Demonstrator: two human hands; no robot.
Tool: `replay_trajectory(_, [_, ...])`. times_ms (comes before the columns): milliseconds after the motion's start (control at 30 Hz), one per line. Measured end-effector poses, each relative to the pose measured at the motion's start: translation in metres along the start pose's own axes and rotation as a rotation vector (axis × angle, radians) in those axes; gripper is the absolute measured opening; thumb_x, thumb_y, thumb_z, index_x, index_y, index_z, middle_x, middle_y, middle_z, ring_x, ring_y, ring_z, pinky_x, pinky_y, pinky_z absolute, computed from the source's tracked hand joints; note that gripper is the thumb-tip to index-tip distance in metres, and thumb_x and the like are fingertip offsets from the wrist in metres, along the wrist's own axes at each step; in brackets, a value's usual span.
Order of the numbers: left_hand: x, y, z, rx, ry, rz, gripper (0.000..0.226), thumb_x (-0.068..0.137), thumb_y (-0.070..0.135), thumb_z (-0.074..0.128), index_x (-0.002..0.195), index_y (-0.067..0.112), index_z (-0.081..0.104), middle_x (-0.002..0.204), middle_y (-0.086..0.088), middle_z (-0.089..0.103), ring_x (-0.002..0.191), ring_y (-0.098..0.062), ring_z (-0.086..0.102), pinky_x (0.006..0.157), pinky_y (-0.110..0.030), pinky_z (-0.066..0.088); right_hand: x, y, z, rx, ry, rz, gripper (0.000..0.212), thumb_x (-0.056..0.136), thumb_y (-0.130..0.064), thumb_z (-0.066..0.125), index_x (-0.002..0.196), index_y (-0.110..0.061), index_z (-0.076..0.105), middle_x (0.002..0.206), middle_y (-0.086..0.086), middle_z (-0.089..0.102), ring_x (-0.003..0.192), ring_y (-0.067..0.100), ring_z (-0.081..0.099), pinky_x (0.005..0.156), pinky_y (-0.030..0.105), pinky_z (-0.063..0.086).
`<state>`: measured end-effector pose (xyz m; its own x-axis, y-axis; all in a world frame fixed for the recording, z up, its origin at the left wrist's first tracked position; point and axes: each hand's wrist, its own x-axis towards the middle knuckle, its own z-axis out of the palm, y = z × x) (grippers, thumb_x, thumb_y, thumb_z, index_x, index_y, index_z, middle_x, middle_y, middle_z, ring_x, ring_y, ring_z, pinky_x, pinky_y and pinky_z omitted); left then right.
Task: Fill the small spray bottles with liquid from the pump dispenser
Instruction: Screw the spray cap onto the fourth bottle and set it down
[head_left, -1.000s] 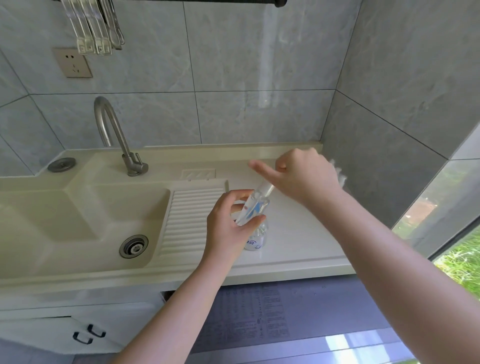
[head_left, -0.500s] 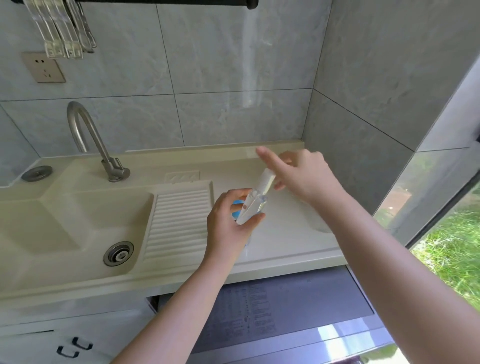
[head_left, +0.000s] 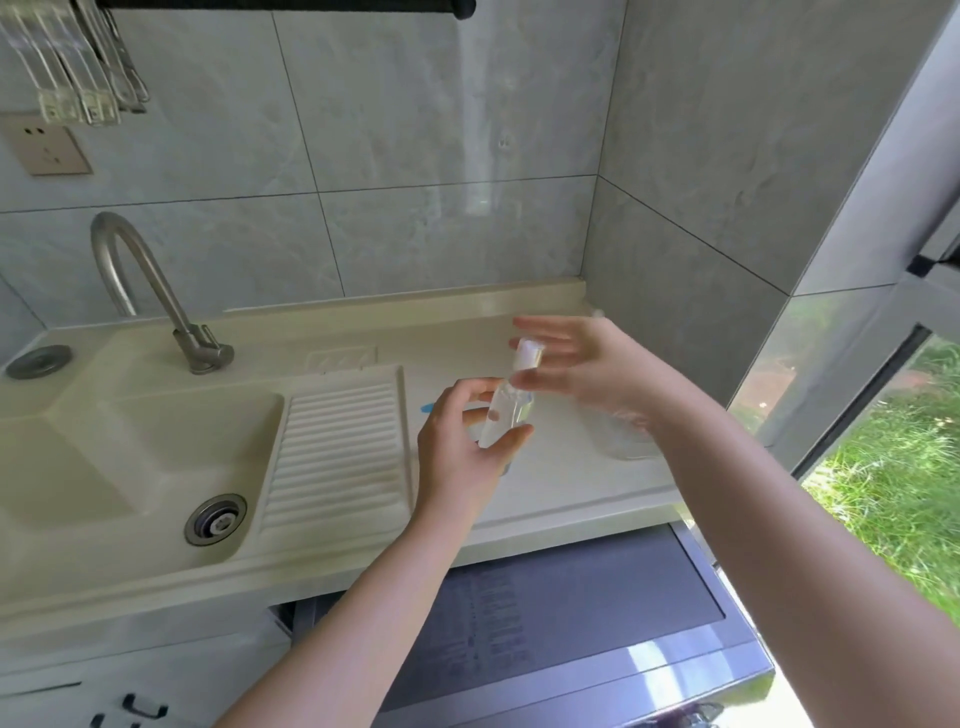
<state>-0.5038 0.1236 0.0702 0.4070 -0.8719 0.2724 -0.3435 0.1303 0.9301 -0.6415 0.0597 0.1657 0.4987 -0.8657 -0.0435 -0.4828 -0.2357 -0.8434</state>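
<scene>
My left hand (head_left: 462, 441) grips a small clear spray bottle (head_left: 506, 410) above the counter, tilted with its white cap (head_left: 527, 354) pointing up and away. My right hand (head_left: 582, 366) is just beside the cap with fingers spread and straight, holding nothing. Behind my right wrist a clear container (head_left: 621, 441) stands on the cream counter (head_left: 545, 499); most of it is hidden by my arm. A bit of blue (head_left: 429, 408) shows on the counter behind my left hand.
A sink basin (head_left: 130, 457) with drain and a ribbed draining board (head_left: 337, 447) lie to the left, with a metal tap (head_left: 156, 296) behind. Tiled walls close the back and right. A grey appliance top (head_left: 571, 613) sits below the counter edge.
My right hand has let go of the bottle's cap and spread its fingers. The camera view has shifted a little to the right.
</scene>
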Motion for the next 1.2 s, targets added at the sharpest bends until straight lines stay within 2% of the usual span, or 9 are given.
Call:
replay_trajectory(67, [0.001, 0.001, 0.003, -0.001, -0.015, -0.009, 0.041, 0.071, 0.017, 0.086, 0.102, 0.03, 0.062, 0.1, 0.018, 0.068, 0.096, -0.001, 0.065, 0.07, -0.003, 0.038, 0.003, 0.011, -0.002, 0.075, 0.065, -0.015, 0.044, 0.08, -0.021, 0.082, 0.121, -0.029, 0.071, 0.108, -0.011, 0.075, 0.101, -0.001, 0.069, 0.099, 0.029, 0.052])
replay_trajectory(133, [0.001, 0.0, 0.007, -0.01, -0.028, -0.024, 0.042, 0.071, 0.018, 0.086, 0.102, 0.031, 0.061, 0.102, 0.021, 0.067, 0.097, -0.001, 0.064, 0.067, -0.006, 0.039, 0.005, 0.015, 0.002, -0.047, 0.261, -0.023, 0.026, 0.073, -0.036, 0.087, 0.095, -0.027, 0.076, 0.084, -0.011, 0.076, 0.084, -0.001, 0.069, 0.078, 0.021, 0.054])
replay_trajectory(200, [0.001, -0.001, 0.01, -0.025, -0.035, -0.044, 0.043, 0.07, 0.02, 0.087, 0.101, 0.035, 0.061, 0.101, 0.022, 0.067, 0.098, -0.001, 0.064, 0.065, -0.012, 0.042, 0.006, 0.017, 0.009, -0.192, 0.424, -0.036, 0.037, 0.068, -0.053, 0.085, 0.08, -0.023, 0.068, 0.071, -0.009, 0.069, 0.072, 0.003, 0.064, 0.062, 0.024, 0.049])
replay_trajectory(300, [0.004, -0.004, 0.013, -0.055, -0.044, -0.06, 0.044, 0.07, 0.02, 0.088, 0.1, 0.037, 0.06, 0.101, 0.023, 0.067, 0.097, 0.0, 0.065, 0.067, -0.018, 0.05, 0.005, 0.026, 0.009, -0.063, 0.346, 0.014, 0.049, 0.073, -0.065, 0.077, 0.098, -0.026, 0.064, 0.089, -0.012, 0.069, 0.085, 0.001, 0.065, 0.074, 0.026, 0.051])
replay_trajectory(367, [0.007, -0.005, 0.013, -0.073, -0.061, -0.069, 0.044, 0.07, 0.018, 0.088, 0.1, 0.035, 0.061, 0.102, 0.022, 0.068, 0.098, -0.001, 0.066, 0.067, -0.017, 0.05, 0.006, 0.033, 0.004, 0.187, 0.169, 0.024, 0.049, 0.08, -0.044, 0.082, 0.122, -0.029, 0.063, 0.111, -0.013, 0.07, 0.101, 0.001, 0.068, 0.095, 0.03, 0.051])
replay_trajectory(433, [0.009, -0.006, 0.015, -0.093, -0.08, -0.079, 0.044, 0.07, 0.015, 0.088, 0.1, 0.033, 0.061, 0.103, 0.019, 0.068, 0.099, -0.003, 0.066, 0.062, -0.01, 0.047, 0.008, 0.039, 0.0, 0.292, 0.112, -0.015, 0.044, 0.084, -0.015, 0.079, 0.125, -0.026, 0.067, 0.116, -0.008, 0.073, 0.107, 0.005, 0.069, 0.105, 0.036, 0.05])
replay_trajectory(633, [0.013, -0.011, 0.026, -0.171, -0.134, -0.145, 0.045, 0.072, 0.012, 0.086, 0.106, 0.029, 0.06, 0.109, 0.018, 0.067, 0.098, -0.003, 0.066, 0.067, -0.01, 0.049, 0.013, 0.042, 0.004, 0.174, 0.272, -0.05, 0.028, 0.073, -0.018, 0.088, 0.098, -0.017, 0.075, 0.089, -0.006, 0.078, 0.086, 0.003, 0.073, 0.087, 0.03, 0.059])
replay_trajectory(933, [0.03, -0.026, 0.051, -0.226, -0.147, -0.162, 0.054, 0.066, 0.014, 0.09, 0.106, 0.03, 0.058, 0.109, 0.013, 0.067, 0.099, -0.013, 0.069, 0.086, -0.035, 0.057, 0.014, 0.08, -0.004, -0.136, 0.157, 0.121, 0.043, 0.07, -0.058, 0.082, 0.107, -0.039, 0.074, 0.102, -0.02, 0.072, 0.098, -0.005, 0.065, 0.076, 0.021, 0.053])
replay_trajectory(1200, [0.054, -0.035, 0.098, -0.196, -0.183, -0.114, 0.053, 0.063, 0.011, 0.091, 0.098, 0.027, 0.055, 0.105, 0.004, 0.069, 0.096, -0.015, 0.07, 0.087, -0.029, 0.057, 0.02, 0.117, -0.022, -0.074, 0.249, 0.105, 0.02, 0.081, -0.04, 0.078, 0.097, -0.029, 0.074, 0.094, -0.017, 0.075, 0.09, -0.007, 0.067, 0.075, 0.014, 0.052])
